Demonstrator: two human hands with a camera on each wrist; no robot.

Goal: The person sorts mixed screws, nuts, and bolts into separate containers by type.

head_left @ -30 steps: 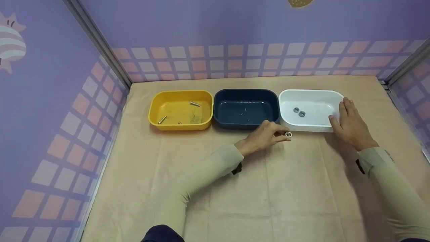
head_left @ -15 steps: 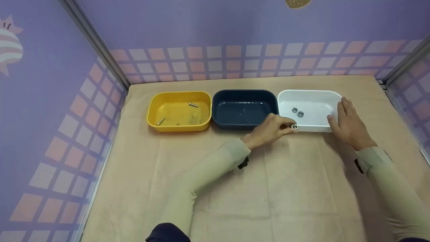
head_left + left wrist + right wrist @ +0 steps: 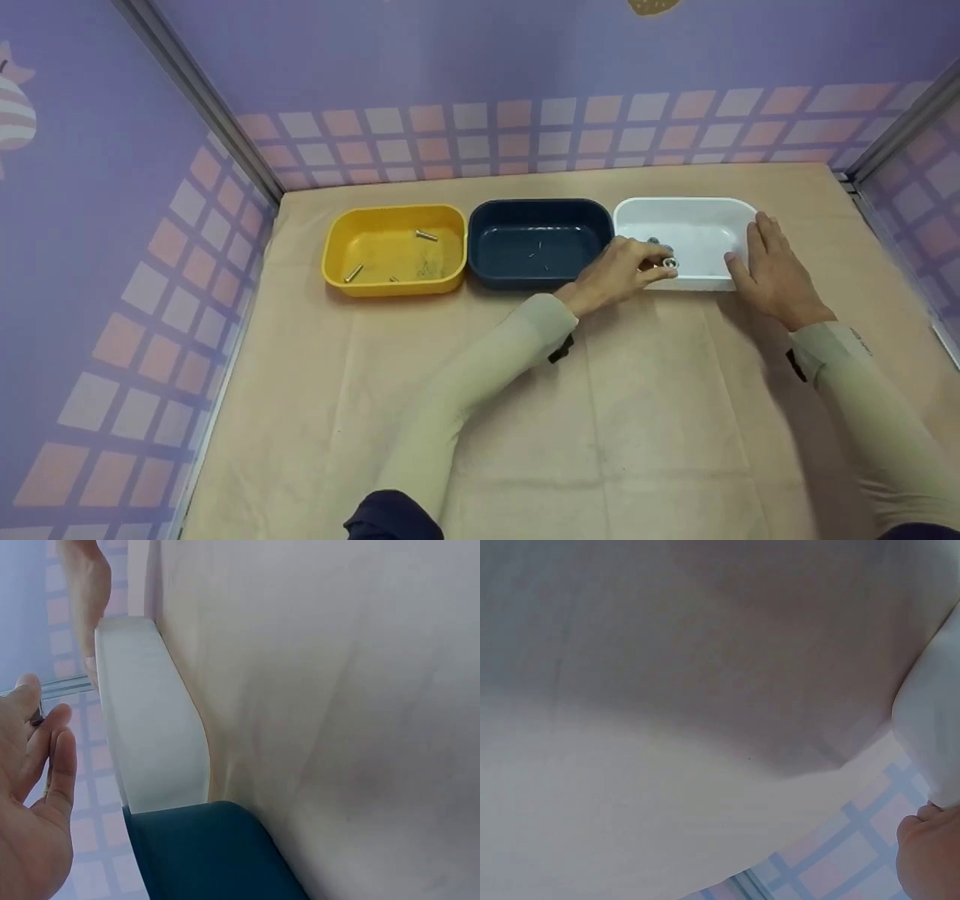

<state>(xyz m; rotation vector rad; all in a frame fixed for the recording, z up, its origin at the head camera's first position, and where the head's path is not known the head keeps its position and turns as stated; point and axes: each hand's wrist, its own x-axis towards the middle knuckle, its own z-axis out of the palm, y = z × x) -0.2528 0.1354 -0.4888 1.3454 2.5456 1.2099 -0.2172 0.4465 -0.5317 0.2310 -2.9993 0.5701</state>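
Nut [image 3: 670, 263] is pinched at the fingertips of the left hand [image 3: 619, 271], right over the near rim of the white tub [image 3: 705, 217]. Fingers are curled round it, so a tight little pinch. Right hand [image 3: 772, 271] lies flat against the tub's right end, fingers straight, gripping nothing. More small metal bits sit inside that tub, mostly hidden. Dark blue tub [image 3: 540, 244] and yellow tub [image 3: 394, 249] line up to the left on the bench [image 3: 637, 420].
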